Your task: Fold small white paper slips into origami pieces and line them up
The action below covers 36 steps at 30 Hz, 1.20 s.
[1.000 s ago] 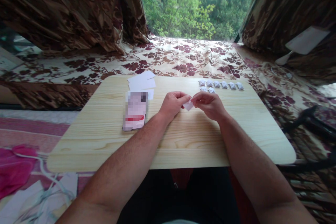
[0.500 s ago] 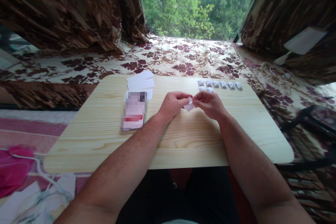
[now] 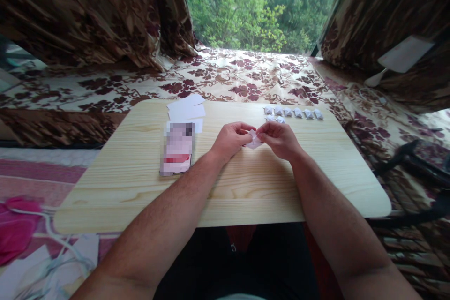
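Observation:
Between my two hands is a small folded piece of white paper (image 3: pixel 253 140), held over the middle of the table (image 3: pixel 246 187). My left hand (image 3: pixel 232 139) pinches its left side between thumb and fingers. On the other side, my right hand (image 3: pixel 279 139) grips the upper right part with thumb and forefinger. The fingers cover some of the paper, so its full shape is hidden. Just beyond my right hand, several small folded white paper pieces (image 3: pixel 288 112) sit in two rows.
Left of my hands lies a phone (image 3: pixel 177 149), its surface pixelated. Behind it are loose white paper sheets (image 3: pixel 186 108). A floral-covered ledge (image 3: pixel 246 72) runs along the window, with a white lamp (image 3: pixel 406 54) at right. Cables (image 3: pixel 52 225) and papers lie below at left.
The paper has turned slightly between my fingers, its lower point now less pronounced and a wider lower edge showing. Both hands keep hold of it. The camera view has shifted slightly.

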Each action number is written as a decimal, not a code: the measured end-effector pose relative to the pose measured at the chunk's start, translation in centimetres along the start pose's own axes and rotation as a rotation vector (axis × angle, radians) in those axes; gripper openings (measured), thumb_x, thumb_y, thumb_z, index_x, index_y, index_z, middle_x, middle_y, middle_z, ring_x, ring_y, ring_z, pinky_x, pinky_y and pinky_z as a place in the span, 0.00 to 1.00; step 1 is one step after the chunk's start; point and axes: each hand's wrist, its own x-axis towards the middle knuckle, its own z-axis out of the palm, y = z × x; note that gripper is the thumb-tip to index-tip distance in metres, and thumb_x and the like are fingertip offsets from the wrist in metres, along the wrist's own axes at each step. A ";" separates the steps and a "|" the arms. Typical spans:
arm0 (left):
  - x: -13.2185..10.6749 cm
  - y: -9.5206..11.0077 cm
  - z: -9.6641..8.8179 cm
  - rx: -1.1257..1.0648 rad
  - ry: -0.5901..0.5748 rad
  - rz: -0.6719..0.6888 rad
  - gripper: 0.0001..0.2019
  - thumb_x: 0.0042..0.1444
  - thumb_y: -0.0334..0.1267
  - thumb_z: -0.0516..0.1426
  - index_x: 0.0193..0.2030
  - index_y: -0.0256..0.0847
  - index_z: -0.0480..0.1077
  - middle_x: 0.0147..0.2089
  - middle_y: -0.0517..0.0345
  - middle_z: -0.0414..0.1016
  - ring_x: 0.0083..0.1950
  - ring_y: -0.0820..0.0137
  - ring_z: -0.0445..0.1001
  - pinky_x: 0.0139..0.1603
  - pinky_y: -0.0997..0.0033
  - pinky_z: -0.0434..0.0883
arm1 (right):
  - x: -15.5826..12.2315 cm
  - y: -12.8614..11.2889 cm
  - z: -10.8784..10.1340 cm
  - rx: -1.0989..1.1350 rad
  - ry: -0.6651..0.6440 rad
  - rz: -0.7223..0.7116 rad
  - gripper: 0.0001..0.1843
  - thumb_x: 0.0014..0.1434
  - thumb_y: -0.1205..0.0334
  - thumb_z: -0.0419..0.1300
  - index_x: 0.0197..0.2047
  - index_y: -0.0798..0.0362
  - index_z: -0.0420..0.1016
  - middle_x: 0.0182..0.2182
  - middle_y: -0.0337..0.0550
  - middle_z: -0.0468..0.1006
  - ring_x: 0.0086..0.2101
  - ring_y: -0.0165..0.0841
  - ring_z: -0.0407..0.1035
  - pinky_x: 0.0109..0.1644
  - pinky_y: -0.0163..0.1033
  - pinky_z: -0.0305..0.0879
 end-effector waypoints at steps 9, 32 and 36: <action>-0.3 0.3 0.0 0.032 0.019 -0.003 0.16 0.42 0.31 0.64 0.41 0.35 0.76 0.28 0.58 0.77 0.26 0.74 0.73 0.29 0.75 0.66 | -0.1 -0.4 0.1 0.012 -0.024 0.002 0.13 0.54 0.52 0.69 0.32 0.53 0.77 0.27 0.40 0.77 0.28 0.31 0.70 0.35 0.39 0.68; -0.6 0.7 0.4 0.190 0.036 0.053 0.14 0.42 0.34 0.66 0.38 0.36 0.73 0.30 0.58 0.77 0.28 0.74 0.72 0.28 0.76 0.67 | -0.2 0.0 0.5 -0.124 0.024 -0.028 0.07 0.55 0.57 0.65 0.32 0.52 0.75 0.26 0.39 0.77 0.27 0.31 0.68 0.32 0.38 0.65; -0.6 0.8 0.6 0.214 0.040 0.064 0.13 0.44 0.35 0.65 0.37 0.35 0.74 0.31 0.57 0.77 0.29 0.74 0.73 0.29 0.76 0.68 | -0.3 -0.1 0.7 -0.136 0.058 -0.028 0.06 0.55 0.58 0.65 0.31 0.52 0.75 0.25 0.39 0.77 0.26 0.31 0.68 0.31 0.38 0.64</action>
